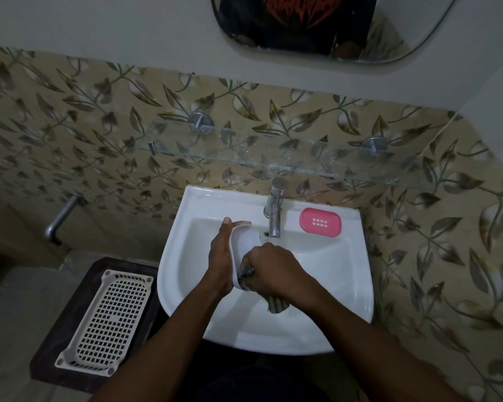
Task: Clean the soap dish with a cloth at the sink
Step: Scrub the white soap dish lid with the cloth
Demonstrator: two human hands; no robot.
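Over the basin of the white sink (pixel 346 285), the left hand (pixel 221 256) gripped a white soap dish (pixel 244 242) on edge, fingers wrapped behind it and the hollow side turned toward the right hand (pixel 276 271). That hand was closed around a dark, bunched cloth (pixel 278 304), pressing it against the lower end of the dish while a tail of the fabric hung beneath the wrist. A pink slotted tray (pixel 320 222) lay on the sink's back ledge just right of the chrome tap (pixel 275 210), and a cream perforated basket (pixel 108 317) sat on a dark stand left of the sink.
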